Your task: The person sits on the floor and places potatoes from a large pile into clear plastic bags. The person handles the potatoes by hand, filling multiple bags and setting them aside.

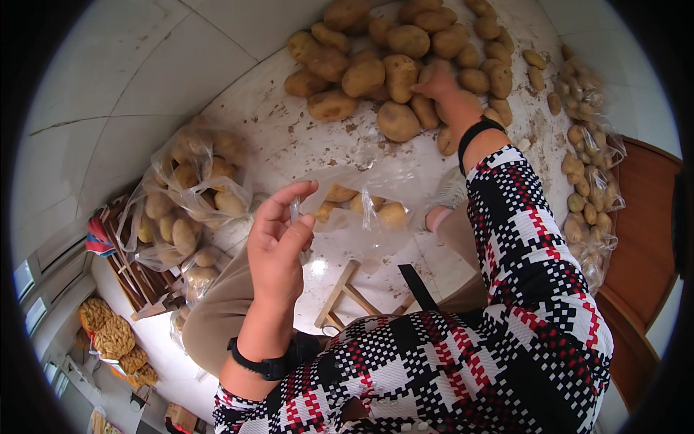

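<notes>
My left hand (278, 246) pinches the rim of a clear plastic bag (376, 228) between thumb and forefinger. The bag hangs between my knees with several potatoes (358, 205) inside. Ahead, a heap of potatoes (408, 41) lies on the dirt-specked white floor (282, 145). My right hand (441, 88) reaches into the right part of this heap, its thumb pointing left beside a potato (401, 77). Its other fingers are smeared and lie over the potatoes, so their grip cannot be made out.
Filled bags of potatoes (191, 184) stand at the left; more filled bags (593, 170) line the right side by a brown wooden panel (643, 239). Tiled wall (144, 58) bounds the far left. A wooden stool leg (338, 293) shows below the bag.
</notes>
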Demonstrator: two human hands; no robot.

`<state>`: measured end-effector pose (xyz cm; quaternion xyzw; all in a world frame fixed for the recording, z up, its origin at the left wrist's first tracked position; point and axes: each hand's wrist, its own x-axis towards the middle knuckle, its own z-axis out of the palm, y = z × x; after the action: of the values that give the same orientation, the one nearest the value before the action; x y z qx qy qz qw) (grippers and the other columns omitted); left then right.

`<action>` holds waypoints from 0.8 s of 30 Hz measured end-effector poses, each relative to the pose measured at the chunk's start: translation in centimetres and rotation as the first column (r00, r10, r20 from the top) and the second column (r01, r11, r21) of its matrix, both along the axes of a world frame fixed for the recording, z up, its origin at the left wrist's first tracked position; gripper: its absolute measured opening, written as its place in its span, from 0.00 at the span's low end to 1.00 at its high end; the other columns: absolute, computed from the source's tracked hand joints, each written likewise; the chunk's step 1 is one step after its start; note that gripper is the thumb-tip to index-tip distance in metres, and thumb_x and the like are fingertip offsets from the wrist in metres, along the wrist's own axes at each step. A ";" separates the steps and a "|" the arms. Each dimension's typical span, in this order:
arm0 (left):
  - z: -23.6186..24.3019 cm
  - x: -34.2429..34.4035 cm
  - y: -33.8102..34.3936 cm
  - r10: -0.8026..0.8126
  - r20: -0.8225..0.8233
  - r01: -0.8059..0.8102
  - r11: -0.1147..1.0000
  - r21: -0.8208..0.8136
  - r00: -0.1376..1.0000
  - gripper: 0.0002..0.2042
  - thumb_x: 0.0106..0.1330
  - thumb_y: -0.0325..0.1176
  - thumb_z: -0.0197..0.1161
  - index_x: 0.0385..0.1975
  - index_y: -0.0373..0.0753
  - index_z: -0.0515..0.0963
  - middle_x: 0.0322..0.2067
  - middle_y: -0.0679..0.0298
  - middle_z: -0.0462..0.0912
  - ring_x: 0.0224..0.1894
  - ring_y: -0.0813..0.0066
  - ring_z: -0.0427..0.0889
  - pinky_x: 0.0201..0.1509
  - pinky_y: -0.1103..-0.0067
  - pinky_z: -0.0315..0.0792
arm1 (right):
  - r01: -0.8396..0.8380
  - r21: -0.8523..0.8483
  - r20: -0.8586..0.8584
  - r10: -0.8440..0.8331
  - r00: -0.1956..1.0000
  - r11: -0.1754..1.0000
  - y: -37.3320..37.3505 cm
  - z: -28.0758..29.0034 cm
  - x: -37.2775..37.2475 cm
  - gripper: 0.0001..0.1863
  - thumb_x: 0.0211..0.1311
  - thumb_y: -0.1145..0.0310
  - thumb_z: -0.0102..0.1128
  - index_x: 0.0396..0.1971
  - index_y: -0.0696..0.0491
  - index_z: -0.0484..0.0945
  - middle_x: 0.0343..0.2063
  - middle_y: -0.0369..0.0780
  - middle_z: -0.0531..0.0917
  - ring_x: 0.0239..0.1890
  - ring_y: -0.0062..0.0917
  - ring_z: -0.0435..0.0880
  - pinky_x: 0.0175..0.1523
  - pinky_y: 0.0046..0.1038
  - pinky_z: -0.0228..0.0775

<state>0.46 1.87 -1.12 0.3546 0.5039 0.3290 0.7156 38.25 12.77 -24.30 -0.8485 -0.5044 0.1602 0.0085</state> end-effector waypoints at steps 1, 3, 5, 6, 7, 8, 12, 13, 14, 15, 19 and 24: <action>-0.1 0.0 0.3 0.004 0.001 -0.004 1.000 -0.005 1.000 0.17 0.56 0.23 0.54 0.47 0.35 0.70 0.48 0.62 0.73 0.27 0.89 0.63 0.27 0.90 0.58 | -0.006 0.008 -0.041 0.006 0.999 1.000 0.4 -0.3 0.2 0.46 0.33 0.50 0.71 0.53 0.60 0.65 0.52 0.50 0.70 0.56 0.39 0.68 0.58 0.31 0.62; -0.4 0.1 0.8 0.014 0.011 -0.014 1.000 -0.010 1.000 0.17 0.56 0.22 0.54 0.48 0.35 0.69 0.49 0.61 0.73 0.27 0.90 0.63 0.27 0.90 0.58 | -0.012 -0.004 -0.091 0.011 0.996 1.000 1.0 -0.4 1.1 0.47 0.33 0.52 0.71 0.55 0.59 0.63 0.52 0.50 0.70 0.56 0.39 0.68 0.58 0.31 0.62; -0.3 0.2 0.3 0.018 0.026 -0.017 1.000 -0.017 1.000 0.17 0.56 0.22 0.53 0.48 0.35 0.69 0.49 0.61 0.73 0.26 0.90 0.63 0.27 0.91 0.58 | -0.040 -0.104 -0.192 0.020 0.981 0.994 0.6 0.1 2.4 0.48 0.35 0.55 0.70 0.59 0.55 0.57 0.55 0.48 0.68 0.58 0.36 0.66 0.59 0.30 0.61; -0.3 0.2 0.1 0.024 0.033 -0.023 1.000 -0.020 0.999 0.17 0.56 0.21 0.53 0.48 0.35 0.69 0.49 0.60 0.73 0.26 0.90 0.63 0.27 0.91 0.58 | -0.057 -0.168 -0.231 0.017 0.973 0.984 0.4 0.4 3.0 0.49 0.37 0.57 0.69 0.61 0.53 0.54 0.56 0.47 0.66 0.59 0.35 0.65 0.60 0.30 0.60; -0.3 0.3 0.2 0.020 0.038 -0.019 1.000 -0.018 0.999 0.17 0.56 0.21 0.53 0.48 0.35 0.69 0.49 0.60 0.73 0.26 0.90 0.63 0.27 0.91 0.58 | -0.053 -0.139 -0.359 -0.001 0.933 0.989 0.2 0.7 3.6 0.47 0.38 0.59 0.68 0.61 0.51 0.55 0.56 0.45 0.67 0.59 0.34 0.66 0.60 0.31 0.60; -0.4 0.3 0.2 0.020 0.042 -0.019 1.000 -0.017 0.999 0.17 0.56 0.21 0.53 0.48 0.35 0.69 0.50 0.60 0.73 0.25 0.90 0.63 0.27 0.91 0.57 | -0.045 -0.110 -0.482 -0.014 0.876 0.993 -0.1 1.1 4.3 0.45 0.39 0.60 0.67 0.61 0.50 0.56 0.56 0.44 0.67 0.58 0.33 0.66 0.60 0.32 0.61; -0.4 0.3 0.0 0.025 0.058 -0.023 0.999 -0.035 0.998 0.17 0.57 0.21 0.53 0.48 0.35 0.69 0.50 0.60 0.72 0.25 0.90 0.62 0.26 0.91 0.57 | 0.272 -0.173 -0.935 -0.245 0.256 0.947 -2.5 1.8 5.8 0.37 0.47 0.67 0.61 0.60 0.51 0.58 0.54 0.41 0.68 0.57 0.30 0.67 0.59 0.33 0.62; -0.4 0.3 0.0 0.021 0.051 -0.019 0.999 -0.034 0.998 0.17 0.57 0.21 0.53 0.48 0.34 0.69 0.50 0.60 0.72 0.25 0.90 0.62 0.26 0.91 0.57 | 0.324 -0.183 -0.948 -0.254 0.190 0.928 -3.2 1.8 5.9 0.35 0.49 0.68 0.60 0.59 0.52 0.58 0.54 0.42 0.68 0.57 0.31 0.67 0.59 0.33 0.63; -0.4 0.3 0.1 0.016 0.047 -0.014 0.999 -0.034 0.999 0.17 0.57 0.21 0.53 0.48 0.34 0.69 0.50 0.61 0.72 0.25 0.90 0.62 0.26 0.91 0.57 | 0.376 -0.196 -0.958 -0.259 0.125 0.906 -4.1 1.8 5.9 0.33 0.51 0.69 0.58 0.59 0.54 0.59 0.53 0.42 0.68 0.56 0.31 0.68 0.58 0.33 0.65; -0.5 0.4 0.2 0.012 0.046 -0.011 1.000 -0.026 0.999 0.17 0.57 0.22 0.53 0.48 0.34 0.69 0.50 0.61 0.72 0.25 0.90 0.62 0.26 0.91 0.57 | 0.451 -0.219 -0.955 -0.285 0.082 0.865 -4.5 2.1 5.9 0.31 0.53 0.69 0.57 0.58 0.55 0.59 0.53 0.42 0.69 0.55 0.32 0.69 0.57 0.33 0.66; -0.4 0.5 0.3 -0.004 0.028 0.004 1.000 0.007 1.000 0.16 0.57 0.23 0.54 0.47 0.35 0.70 0.47 0.64 0.73 0.26 0.89 0.63 0.26 0.90 0.58 | 0.441 -0.241 -0.945 -0.105 -0.311 0.864 -7.1 3.8 5.1 0.31 0.53 0.67 0.58 0.56 0.59 0.60 0.53 0.47 0.68 0.55 0.37 0.69 0.56 0.44 0.67; -0.5 0.3 0.0 -0.008 -0.041 0.009 0.999 0.031 0.999 0.16 0.56 0.26 0.56 0.46 0.35 0.72 0.42 0.67 0.76 0.26 0.89 0.64 0.26 0.89 0.59 | 0.419 -0.256 -0.917 -0.082 -0.391 0.871 -6.7 7.8 1.8 0.32 0.51 0.64 0.62 0.56 0.57 0.61 0.54 0.46 0.68 0.55 0.38 0.69 0.55 0.47 0.67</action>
<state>0.74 1.84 -1.59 0.3747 0.5116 0.3266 0.7008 40.00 6.07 -16.47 -0.4469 -0.0872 0.7117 0.5350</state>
